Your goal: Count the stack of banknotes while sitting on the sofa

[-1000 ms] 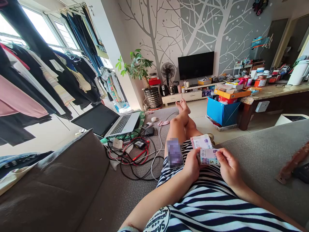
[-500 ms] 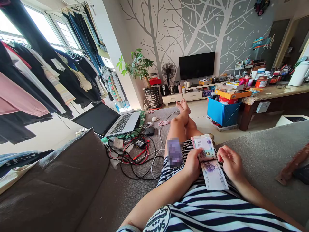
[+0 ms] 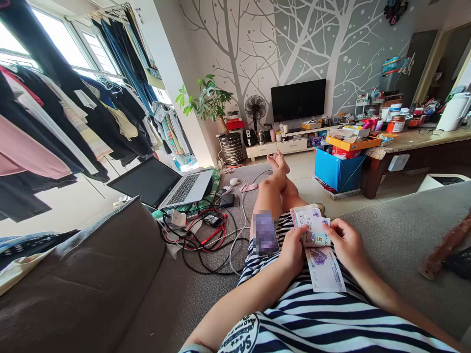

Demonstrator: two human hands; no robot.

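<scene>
My left hand (image 3: 293, 249) is closed on a stack of banknotes (image 3: 306, 212) above my lap, thumb lying on top. The uppermost purple-and-white note (image 3: 317, 230) bears a large 5. Its right edge is pinched between the thumb and fingers of my right hand (image 3: 347, 244), and it is lifted and bent a little over the stack. Below the hands, another purple-and-white banknote (image 3: 326, 269) hangs or rests over the striped clothing (image 3: 294, 299); its upper end is hidden behind the stack. A blurred-out phone-like rectangle (image 3: 266, 233) lies on my thigh, left of the hands.
I sit on a grey sofa (image 3: 397, 230), legs stretched out and bare feet crossed. To the left are an open laptop (image 3: 184, 189) and tangled cables (image 3: 209, 245). A blue box (image 3: 336, 169) stands beside a cluttered table (image 3: 415, 139). Ahead are a TV (image 3: 299, 100) and a fan (image 3: 255, 109).
My right hand has moved slightly left and taken hold of the top note's right edge, which is now raised and bent. My left hand stays on the stack.
</scene>
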